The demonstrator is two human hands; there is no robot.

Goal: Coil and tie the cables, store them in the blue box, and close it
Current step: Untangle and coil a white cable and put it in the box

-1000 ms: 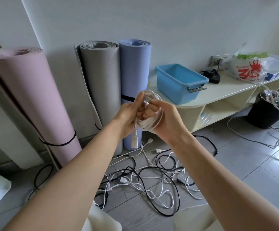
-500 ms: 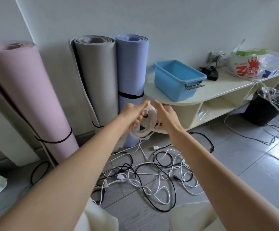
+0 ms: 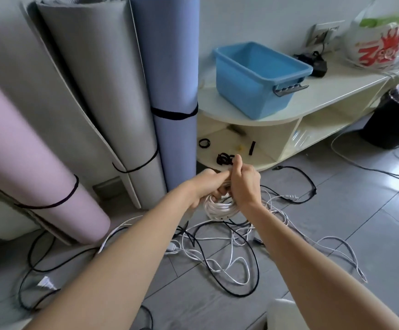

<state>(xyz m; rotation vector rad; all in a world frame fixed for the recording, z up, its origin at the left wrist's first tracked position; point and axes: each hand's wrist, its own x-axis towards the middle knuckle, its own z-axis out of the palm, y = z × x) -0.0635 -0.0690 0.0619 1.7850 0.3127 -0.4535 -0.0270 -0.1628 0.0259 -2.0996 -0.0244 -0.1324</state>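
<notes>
- Left hand [image 3: 203,186] and right hand [image 3: 243,182] both clamped on the white cable coil [image 3: 219,207], held above the floor tangle.
- Light, springy; likely unwinds. Pinch across all loops.

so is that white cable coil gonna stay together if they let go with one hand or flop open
The white cable coil probably springs loose: no tie shows on it, and both hands, left hand and right hand, grip it. It looks thin and floppy, likely light, and sags below the fingers.
</notes>
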